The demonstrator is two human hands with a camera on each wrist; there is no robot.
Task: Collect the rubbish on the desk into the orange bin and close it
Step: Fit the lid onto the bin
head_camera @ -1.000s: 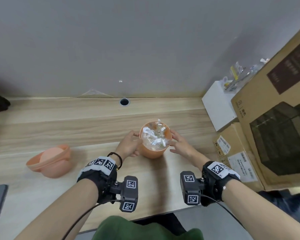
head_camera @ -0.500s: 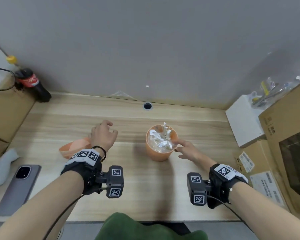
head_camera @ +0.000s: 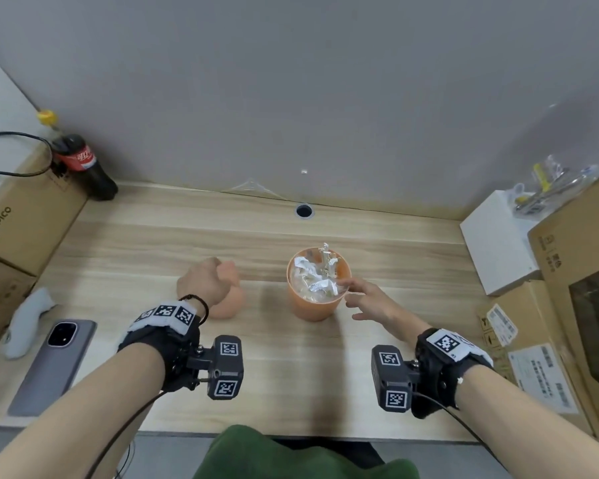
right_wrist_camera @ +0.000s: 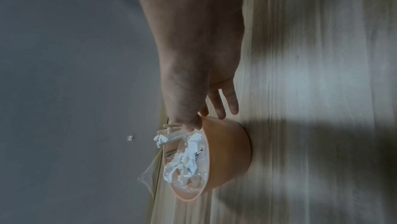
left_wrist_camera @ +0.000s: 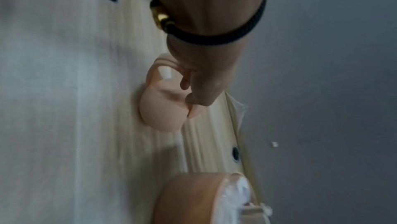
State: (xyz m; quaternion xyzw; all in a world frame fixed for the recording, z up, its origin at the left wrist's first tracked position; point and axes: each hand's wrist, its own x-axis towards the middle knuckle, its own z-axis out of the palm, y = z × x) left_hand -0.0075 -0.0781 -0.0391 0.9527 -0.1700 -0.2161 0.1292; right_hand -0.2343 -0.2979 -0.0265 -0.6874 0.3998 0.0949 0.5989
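Note:
The orange bin (head_camera: 317, 305) stands open at the desk's middle, heaped with crumpled white paper and wrappers (head_camera: 313, 280) that rise above its rim. Its domed orange lid (head_camera: 227, 300) is to the left of the bin, gripped from above by my left hand (head_camera: 204, 281); in the left wrist view the fingers curl round the lid (left_wrist_camera: 163, 107). My right hand (head_camera: 363, 300) is at the bin's right rim with fingers spread and relaxed, the forefinger touching the rim (right_wrist_camera: 193, 125). The bin (right_wrist_camera: 225, 156) shows its rubbish in the right wrist view.
A grey phone (head_camera: 51, 364) and a white cloth (head_camera: 26, 321) lie at the front left. A cola bottle (head_camera: 83, 167) and cardboard boxes (head_camera: 21, 216) stand at the left. At the right are a white box (head_camera: 495, 243) and more cartons (head_camera: 574, 305). A cable hole (head_camera: 304, 211) is by the wall.
My left hand left the bin, reached left to the lid, took hold of it and brought it rightwards toward the bin. The right hand stayed at the bin's right rim.

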